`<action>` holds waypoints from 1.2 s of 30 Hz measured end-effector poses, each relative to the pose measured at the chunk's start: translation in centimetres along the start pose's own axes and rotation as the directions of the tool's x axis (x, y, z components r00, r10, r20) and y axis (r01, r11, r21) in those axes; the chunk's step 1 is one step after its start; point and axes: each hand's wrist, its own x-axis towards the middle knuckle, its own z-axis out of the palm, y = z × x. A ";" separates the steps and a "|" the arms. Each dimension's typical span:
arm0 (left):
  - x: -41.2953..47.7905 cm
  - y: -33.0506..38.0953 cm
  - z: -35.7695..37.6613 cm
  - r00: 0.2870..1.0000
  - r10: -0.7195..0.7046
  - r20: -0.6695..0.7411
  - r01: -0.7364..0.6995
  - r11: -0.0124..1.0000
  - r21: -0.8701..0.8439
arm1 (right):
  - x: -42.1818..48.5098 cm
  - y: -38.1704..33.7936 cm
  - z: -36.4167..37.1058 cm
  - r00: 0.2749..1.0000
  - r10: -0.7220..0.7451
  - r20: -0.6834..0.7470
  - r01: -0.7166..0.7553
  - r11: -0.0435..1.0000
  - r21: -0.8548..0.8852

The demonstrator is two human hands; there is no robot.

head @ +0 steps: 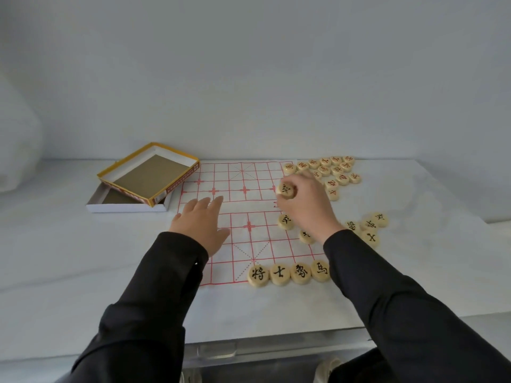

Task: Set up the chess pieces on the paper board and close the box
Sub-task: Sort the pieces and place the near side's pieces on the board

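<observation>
We pinched 1 black-marked piece [286, 189] in our right hand [307, 208], fingers curled round it, its face tilted toward us above the paper board [249, 189]. Our left hand [200, 225] lay flat there, fingers straight. The board's long axis ran away from us; 4 black pieces [289, 273] lined its near edge. The open box [130, 207] sat at its far-left corner.
</observation>
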 end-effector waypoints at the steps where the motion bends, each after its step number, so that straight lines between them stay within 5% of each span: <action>1: 0.0 -0.1 0.0 1.000 -0.005 0.000 0.005 1.000 -0.010 | -0.2 -0.8 0.6 0.998 -0.034 0.046 0.034 0.999 0.004; 8: 0.6 -0.6 -0.1 0.990 -0.134 0.044 0.133 0.991 0.033 | -0.9 -2.6 4.3 0.933 -0.144 0.331 0.260 0.903 -0.341; 17: 1.0 -0.8 -0.2 0.990 -0.140 0.030 0.140 0.990 0.012 | -0.4 -2.6 4.4 0.912 -0.072 0.404 0.232 0.902 -0.364; 36: 0.6 1.4 0.3 1.000 -0.001 -0.016 -0.001 0.996 -0.094 | -1.5 -2.0 2.5 0.946 -0.155 0.284 0.242 0.921 -0.304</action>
